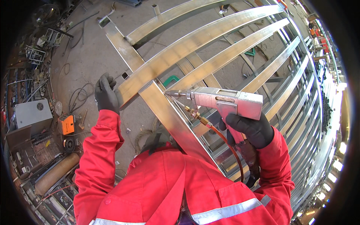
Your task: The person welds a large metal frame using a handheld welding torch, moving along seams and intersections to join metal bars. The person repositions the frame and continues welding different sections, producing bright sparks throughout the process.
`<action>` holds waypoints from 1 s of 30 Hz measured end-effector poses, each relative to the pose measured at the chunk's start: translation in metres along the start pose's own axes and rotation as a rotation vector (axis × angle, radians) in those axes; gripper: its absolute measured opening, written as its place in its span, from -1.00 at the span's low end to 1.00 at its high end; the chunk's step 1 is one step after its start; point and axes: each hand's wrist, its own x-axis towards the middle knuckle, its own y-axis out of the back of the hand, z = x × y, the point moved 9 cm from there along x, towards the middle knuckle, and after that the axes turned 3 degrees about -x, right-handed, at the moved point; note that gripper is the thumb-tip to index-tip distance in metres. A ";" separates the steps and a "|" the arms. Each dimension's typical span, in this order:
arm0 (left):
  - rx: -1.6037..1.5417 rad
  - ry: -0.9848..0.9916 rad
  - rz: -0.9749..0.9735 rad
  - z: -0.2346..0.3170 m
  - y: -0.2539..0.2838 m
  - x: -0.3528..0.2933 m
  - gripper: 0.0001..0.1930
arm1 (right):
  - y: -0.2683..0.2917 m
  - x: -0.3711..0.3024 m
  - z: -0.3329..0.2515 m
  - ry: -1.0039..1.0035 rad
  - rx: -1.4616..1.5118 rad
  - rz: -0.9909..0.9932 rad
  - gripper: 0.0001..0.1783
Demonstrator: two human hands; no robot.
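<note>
My right hand (252, 129), in a black glove, is closed round the grip of a silver handheld welding gun (227, 100). Its narrow nozzle points left and its tip meets the joint between two rectangular metal tubes. A brass-fitted feed line (198, 115) with an orange-red hose runs beneath the nozzle. My left hand (106, 93), also gloved in black, is beside the left end of a long curved metal tube (165, 62), seemingly against it. Its fingers are loosely bent and hold nothing visible. A shorter tube (168, 112) slants from the joint toward my chest.
The large metal frame (262, 77) of parallel tubes fills the right side. A green clamp (171, 80) shows under the joint. Cables (80, 95) lie on the concrete floor at left, near a grey box (33, 115), an orange device (66, 125) and a brown cylinder (56, 173).
</note>
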 end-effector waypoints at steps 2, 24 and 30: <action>0.018 -0.011 -0.007 0.000 0.000 0.000 -0.57 | 0.000 0.001 0.002 0.007 0.005 0.001 -0.48; 0.038 -0.001 0.011 0.007 -0.002 -0.005 -0.56 | -0.001 0.000 0.001 -0.005 0.026 -0.005 -0.47; 0.047 0.008 0.011 0.006 0.000 -0.005 -0.56 | -0.004 -0.001 -0.004 -0.003 0.035 -0.001 -0.51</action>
